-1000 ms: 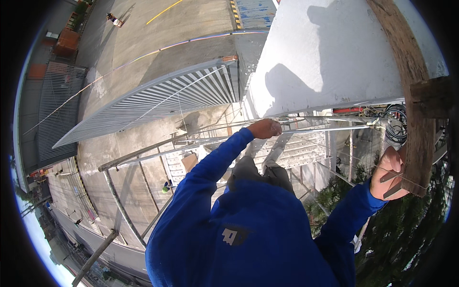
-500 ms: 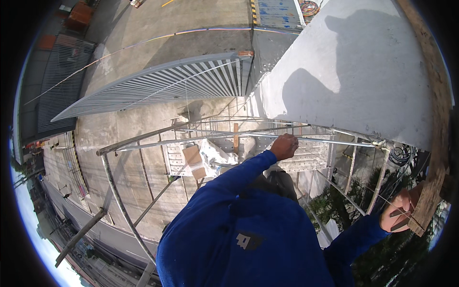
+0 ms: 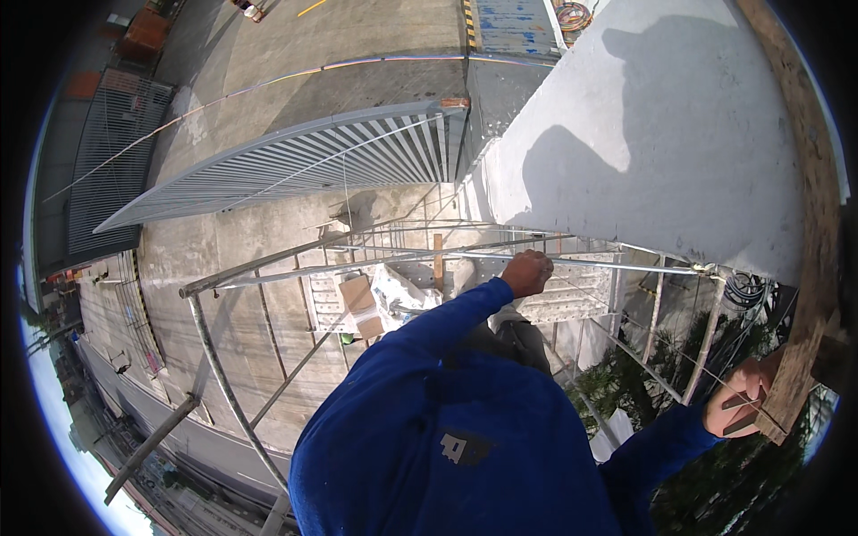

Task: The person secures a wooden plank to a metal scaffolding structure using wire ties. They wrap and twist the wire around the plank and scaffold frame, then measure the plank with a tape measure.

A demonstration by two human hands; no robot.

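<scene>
My left hand (image 3: pixel 527 272) is closed in a fist, in line with a metal scaffold rail (image 3: pixel 626 265). A thin string (image 3: pixel 693 359) seems to run from this fist down to my right hand. At the far right, my right hand (image 3: pixel 740 399) is closed around the edge of a long, rough wooden plank (image 3: pixel 802 371), near its lower end. Dark narrow strips show between those fingers; I cannot make out what they are. The plank rises along the right side, beside a pale wall (image 3: pixel 679 143) that carries my shadow.
Scaffold pipes (image 3: pixel 219 375) surround me. Below lies a perforated platform (image 3: pixel 572 299) with cardboard (image 3: pixel 359 304) and a white sack (image 3: pixel 398 290) on it. A slatted grey gate (image 3: pixel 313 161) stands beyond. Coiled cables (image 3: pixel 746 290) hang at the right, above foliage (image 3: pixel 617 380).
The view has shifted slightly. Both hands keep nearly the same places, the left at the rail and the right on the plank.
</scene>
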